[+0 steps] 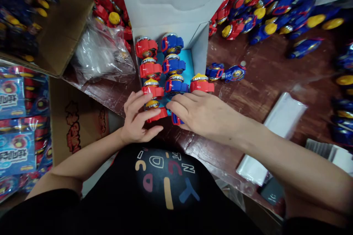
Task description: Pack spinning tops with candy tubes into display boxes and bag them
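Left fingers (141, 102) spread over chunky red plastic toys (150, 70) while right fingers (178, 109) grip a glossy blue toy (176, 119).

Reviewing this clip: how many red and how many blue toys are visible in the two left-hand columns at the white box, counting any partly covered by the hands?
Red toys: 4
Blue toys: 4, the nearest mostly hidden by the right hand
Total: 8 visible
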Tool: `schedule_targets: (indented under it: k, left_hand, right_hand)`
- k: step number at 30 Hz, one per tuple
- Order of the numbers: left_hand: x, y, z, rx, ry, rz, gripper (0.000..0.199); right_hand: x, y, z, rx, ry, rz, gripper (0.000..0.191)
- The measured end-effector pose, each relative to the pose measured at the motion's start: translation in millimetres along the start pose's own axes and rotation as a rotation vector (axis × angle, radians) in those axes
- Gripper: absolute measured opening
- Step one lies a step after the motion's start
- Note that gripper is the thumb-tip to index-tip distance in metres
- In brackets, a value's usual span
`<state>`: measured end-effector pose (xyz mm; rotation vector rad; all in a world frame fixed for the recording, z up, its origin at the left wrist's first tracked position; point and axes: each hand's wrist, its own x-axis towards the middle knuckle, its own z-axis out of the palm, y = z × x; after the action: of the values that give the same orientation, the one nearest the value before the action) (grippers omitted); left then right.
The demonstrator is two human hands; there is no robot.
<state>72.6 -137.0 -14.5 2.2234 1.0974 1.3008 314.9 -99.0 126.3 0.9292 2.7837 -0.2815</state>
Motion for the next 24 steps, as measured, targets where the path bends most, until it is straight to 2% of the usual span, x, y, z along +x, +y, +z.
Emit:
schedule_targets:
  k: [3, 6, 9, 11, 14, 16, 17, 20, 24]
  left_hand:
    - [-10.7, -5.7, -2.8, 0.037, -0.008, 0.037, 0.031]
    - [-9.0, -8.9, -7.1, 0.007, -0.057, 0.066, 0.031]
    - [5.1, -7.1, -13.7, -0.010, -0.073, 0.082, 0.027]
    - [20.0, -2.0, -17.6, 0.001, -0.102, 0.136, 0.037]
    - [41.6, 7.0, -18.1, 0.022, -0.263, 0.313, 0.046]
    - [49.4, 10.4, -14.6, -0.013, -0.360, 0.375, 0.046]
    - [50.8, 11.1, -12.6, -0.040, -0.371, 0.371, 0.046]
    - [48.4, 10.9, -9.8, -0.086, -0.330, 0.316, 0.045]
    - [46.0, 9.3, -12.8, -0.101, -0.333, 0.264, 0.042]
  right_hand:
    - [-4.5, -0.6, -3.3, 0.039, 0.045, 0.050, 0.034]
    - [-5.9, -3.3, -3.3, 0.060, 0.036, 0.103, 0.024]
    - [-7.4, -3.7, 1.9, 0.096, 0.030, 0.127, 0.025]
    - [-15.3, -0.4, 5.0, 0.163, 0.086, 0.126, 0.038]
    - [-39.6, 7.7, 9.0, 0.240, 0.186, 0.175, 0.055]
    - [-58.0, 11.9, 13.5, 0.230, 0.201, 0.233, 0.046]
    - [-65.9, 13.2, 16.5, 0.223, 0.202, 0.260, 0.037]
    - [-81.3, 14.9, 26.9, 0.247, 0.212, 0.325, 0.021]
    - [-88.7, 21.7, 37.9, 0.352, 0.211, 0.317, 0.019]
